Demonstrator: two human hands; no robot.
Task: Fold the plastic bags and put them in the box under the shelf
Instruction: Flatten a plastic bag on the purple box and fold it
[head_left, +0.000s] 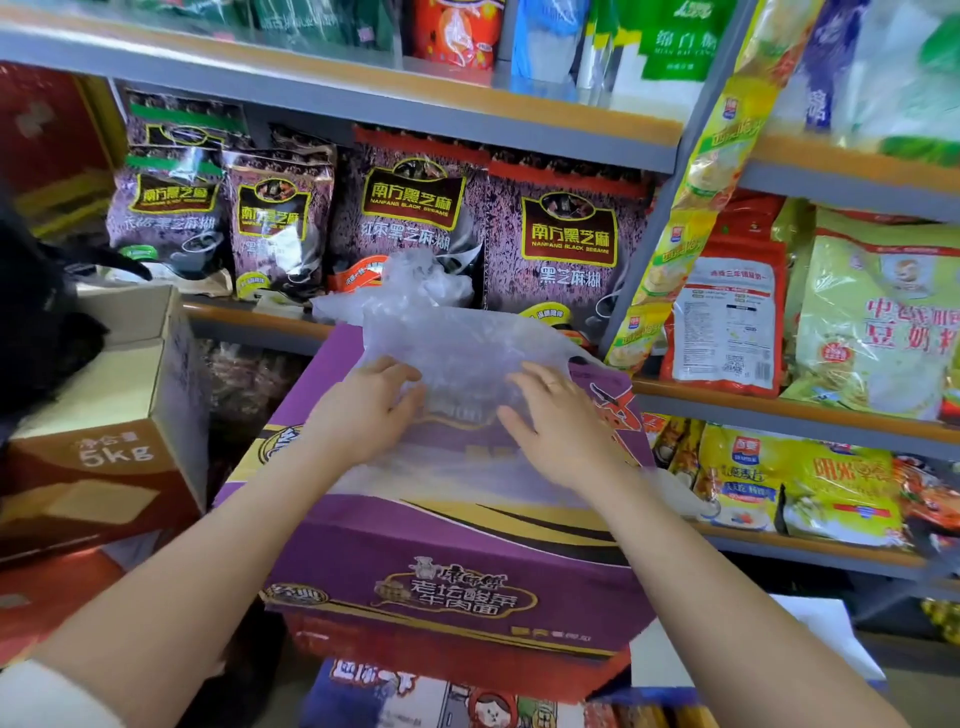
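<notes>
a clear plastic bag (457, 358) is being flattened on the purple carton (457, 566) at frame centre, its long axis running up-frame, by the left hand (371, 410) and right hand (558, 421), both grips spread, equally near.

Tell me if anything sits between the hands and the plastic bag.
Nothing visible does. The left hand and right hand both already rest on the plastic bag, which lies spread on the purple box.
</notes>
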